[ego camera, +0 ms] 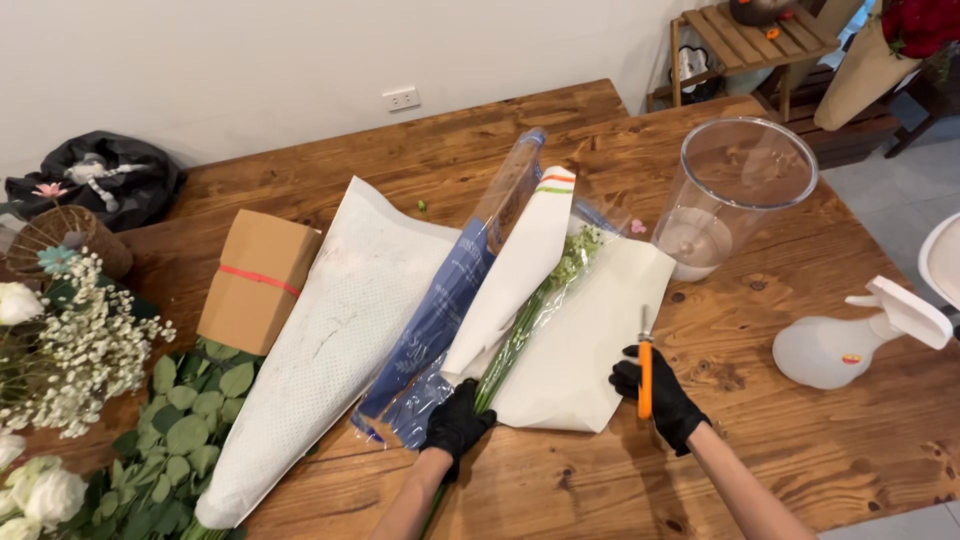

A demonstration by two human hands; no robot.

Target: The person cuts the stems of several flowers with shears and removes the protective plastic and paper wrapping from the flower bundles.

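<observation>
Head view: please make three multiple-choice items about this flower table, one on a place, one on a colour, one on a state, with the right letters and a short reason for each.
1. Where does the clear plastic vase stand?
A. on the wooden table, beyond the right hand
B. on the cardboard box
C. on the floor

2. What colour is the handle of the tool in the right hand?
A. blue
B. orange
C. white

3. What is the left hand doing?
A. lying flat and empty
B. pressing the spray bottle
C. gripping the green stems

Answers:
1. A, the vase rests on the table top, farther from the person than the right hand.
2. B, the handle between the gloved fingers is orange.
3. C, the black glove closes around the stems at the lower end of the white paper wrap.
</observation>
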